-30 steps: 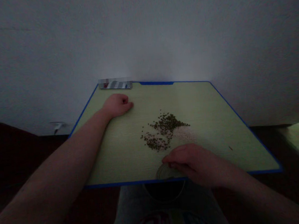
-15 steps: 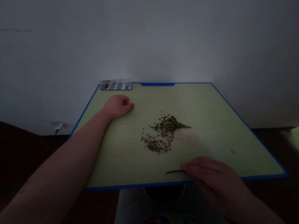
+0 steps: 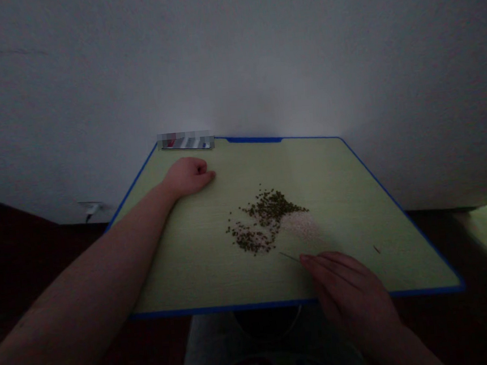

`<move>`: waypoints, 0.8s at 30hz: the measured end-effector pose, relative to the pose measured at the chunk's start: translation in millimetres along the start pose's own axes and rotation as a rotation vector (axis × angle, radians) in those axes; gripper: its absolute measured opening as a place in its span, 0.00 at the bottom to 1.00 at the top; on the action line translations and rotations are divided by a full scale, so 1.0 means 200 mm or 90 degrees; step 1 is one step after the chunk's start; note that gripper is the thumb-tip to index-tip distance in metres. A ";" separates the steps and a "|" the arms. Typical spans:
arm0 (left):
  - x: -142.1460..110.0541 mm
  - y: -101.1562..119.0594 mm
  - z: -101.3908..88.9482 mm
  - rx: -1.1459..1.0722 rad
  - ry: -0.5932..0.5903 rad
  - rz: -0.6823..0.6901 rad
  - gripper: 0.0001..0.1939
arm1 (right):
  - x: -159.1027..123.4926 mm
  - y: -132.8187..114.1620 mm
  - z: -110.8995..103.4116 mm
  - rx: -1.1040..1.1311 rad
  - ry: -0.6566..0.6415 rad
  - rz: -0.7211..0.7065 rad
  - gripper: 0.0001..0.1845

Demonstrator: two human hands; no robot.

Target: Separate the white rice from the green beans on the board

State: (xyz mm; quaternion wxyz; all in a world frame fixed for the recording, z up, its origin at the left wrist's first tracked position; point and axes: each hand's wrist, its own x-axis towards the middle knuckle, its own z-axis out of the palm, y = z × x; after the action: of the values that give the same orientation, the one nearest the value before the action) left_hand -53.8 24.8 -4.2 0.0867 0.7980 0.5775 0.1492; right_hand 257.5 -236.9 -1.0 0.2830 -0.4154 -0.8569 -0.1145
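A loose pile of small dark green beans (image 3: 266,217) lies mid-table, with a patch of white grains (image 3: 302,224) touching its right side. My right hand (image 3: 349,287) rests at the table's front edge, fingers pressed together around a thin dark stick-like tool (image 3: 290,256). The tool's tip points at the beans from just short of them. My left hand (image 3: 188,176) lies as a closed fist on the far left of the table, well apart from the pile. The light is dim.
The pale green table (image 3: 191,266) has a blue rim and stands against a white wall. A small flat packet (image 3: 185,142) lies at its far left corner. A dark round bowl (image 3: 268,319) sits below the front edge in my lap. One stray speck (image 3: 376,248) lies at right.
My right hand left the round container at the front edge, drew back to the right, and now holds the thin tool angled toward the beans. The left fist stayed put.
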 end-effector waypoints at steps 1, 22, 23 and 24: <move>0.00 0.00 0.00 -0.001 0.001 -0.001 0.19 | 0.00 0.01 0.00 0.001 -0.003 0.000 0.15; 0.00 0.01 -0.01 -0.019 0.000 0.003 0.18 | -0.04 0.11 -0.09 0.085 -0.015 -0.041 0.18; 0.00 0.01 -0.01 -0.019 0.002 0.003 0.18 | -0.03 0.12 -0.08 0.079 -0.014 -0.037 0.19; 0.00 0.01 -0.01 -0.020 0.003 0.004 0.18 | -0.03 0.12 -0.07 0.069 -0.011 -0.033 0.19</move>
State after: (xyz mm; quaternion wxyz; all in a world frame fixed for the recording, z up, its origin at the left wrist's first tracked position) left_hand -53.5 24.1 -2.3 0.0971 0.7982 0.5725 0.1606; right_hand 284.7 -230.8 6.4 0.2949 -0.3778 -0.8747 -0.0716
